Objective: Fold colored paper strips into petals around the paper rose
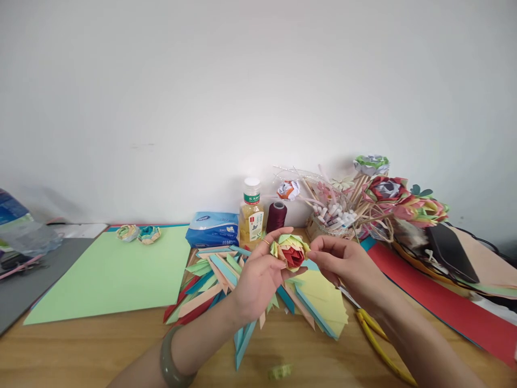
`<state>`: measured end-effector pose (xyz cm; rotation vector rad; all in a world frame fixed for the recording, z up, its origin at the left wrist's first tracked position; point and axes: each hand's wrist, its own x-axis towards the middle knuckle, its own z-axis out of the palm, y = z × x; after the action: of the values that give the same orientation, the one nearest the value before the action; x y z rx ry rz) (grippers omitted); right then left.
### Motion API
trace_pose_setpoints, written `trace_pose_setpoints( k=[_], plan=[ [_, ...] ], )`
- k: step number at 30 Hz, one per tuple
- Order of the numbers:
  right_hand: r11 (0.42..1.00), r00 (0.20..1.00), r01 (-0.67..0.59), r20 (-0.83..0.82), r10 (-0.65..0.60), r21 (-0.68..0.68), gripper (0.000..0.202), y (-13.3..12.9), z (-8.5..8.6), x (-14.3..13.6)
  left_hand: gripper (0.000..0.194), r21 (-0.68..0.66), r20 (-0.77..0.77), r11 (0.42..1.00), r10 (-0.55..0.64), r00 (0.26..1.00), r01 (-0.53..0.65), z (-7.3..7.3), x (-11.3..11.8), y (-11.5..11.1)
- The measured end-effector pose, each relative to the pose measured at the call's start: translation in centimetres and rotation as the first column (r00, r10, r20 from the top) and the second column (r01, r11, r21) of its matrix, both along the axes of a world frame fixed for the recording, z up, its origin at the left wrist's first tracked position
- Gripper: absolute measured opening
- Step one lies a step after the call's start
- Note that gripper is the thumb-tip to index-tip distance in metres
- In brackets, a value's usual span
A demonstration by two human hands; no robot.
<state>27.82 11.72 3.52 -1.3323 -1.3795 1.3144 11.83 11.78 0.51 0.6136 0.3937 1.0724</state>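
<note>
A folded paper flower with a red centre and yellow-green outer petals is held up over the table. My left hand cradles it from the left, thumb in front and fingers behind and below. At its right edge my right hand pinches an outer petal between thumb and forefinger. Beneath both hands lies a spread of folded paper strips in blue, green, peach and red. Yellow paper sheets rest under the right hand. The flower's underside is hidden.
Yellow-handled scissors lie at right. Behind stand a tissue pack, a juice bottle, a thread spool and a basket of paper flowers. Green paper bears two small paper flowers. Red paper lies right.
</note>
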Motion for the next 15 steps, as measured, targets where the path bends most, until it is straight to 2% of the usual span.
trace_pose_setpoints(
  k=[6, 10, 15],
  plan=[
    [0.997, 0.985, -0.035, -0.170, 0.022, -0.068, 0.026, -0.02, 0.43, 0.36, 0.063, -0.054, 0.055, 0.998, -0.029, 0.998, 0.032, 0.26, -0.11, 0.00],
    [1.000, 0.978, -0.004, -0.209, 0.000, -0.020, 0.027, -0.03, 0.64, 0.50, 0.067, -0.072, 0.076, 0.996, -0.052, 0.996, 0.057, 0.27, -0.13, 0.11],
    [0.993, 0.974, 0.090, -0.215, -0.072, 0.079, 0.030, -0.05, 0.46, 0.78, 0.060, -0.086, 0.089, 0.988, -0.120, 0.989, 0.128, -0.11, -0.22, 0.38]
  ],
)
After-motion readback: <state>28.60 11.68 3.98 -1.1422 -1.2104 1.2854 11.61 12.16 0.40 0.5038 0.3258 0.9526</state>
